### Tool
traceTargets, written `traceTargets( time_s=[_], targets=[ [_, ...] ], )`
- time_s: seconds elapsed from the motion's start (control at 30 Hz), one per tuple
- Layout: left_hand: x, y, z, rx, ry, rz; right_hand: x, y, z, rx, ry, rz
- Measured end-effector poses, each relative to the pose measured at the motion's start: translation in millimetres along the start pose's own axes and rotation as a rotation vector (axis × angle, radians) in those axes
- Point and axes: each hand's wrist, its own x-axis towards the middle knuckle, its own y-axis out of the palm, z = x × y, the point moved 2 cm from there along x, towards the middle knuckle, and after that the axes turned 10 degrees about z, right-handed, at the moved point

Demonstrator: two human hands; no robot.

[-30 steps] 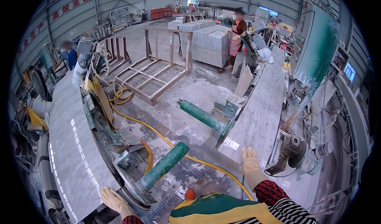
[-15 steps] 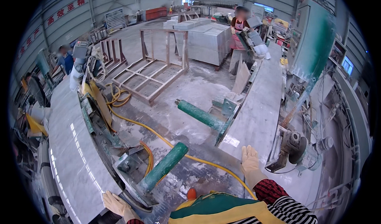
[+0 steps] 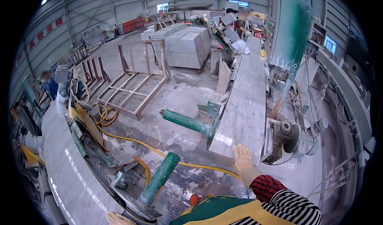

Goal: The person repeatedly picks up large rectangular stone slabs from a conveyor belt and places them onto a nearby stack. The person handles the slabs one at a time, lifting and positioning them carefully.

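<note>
While right hand lies outstretched on right slab | left hand near left slab | grip: cannot tell

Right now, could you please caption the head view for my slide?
Gloved right hand at the near end of a veined slab, left hand near another slab.

Two gloved hands: one left hand and one right hand. Two long gray slabs: one left slab and one right slab. Two round green bars: one near bar and one far bar. One tall green cabinet on the right.
</note>
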Motion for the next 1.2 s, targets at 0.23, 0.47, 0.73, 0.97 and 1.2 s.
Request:
traceTargets(
  time_s=[0.23,0.47,0.73,0.97,1.2],
  targets=[
    [-4,-6,-3,0.038,0.014,-0.033,-1,-4,4,0.078,0.052,0.095],
    [-6,-4,-4,0.024,0.027,-0.072,-3,1,3,0.080,0.046,0.063],
    [-10,1,3,0.048,0.027,-0.050,-4,3,4,0.098,0.040,0.047],
    [-16,7,7,0.047,0.023,-0.062,-6,0,7,0.113,0.036,0.042],
    [-19,10,0,0.058,0.024,-0.061,-9,-1,2,0.099,0.058,0.048]
  ],
)
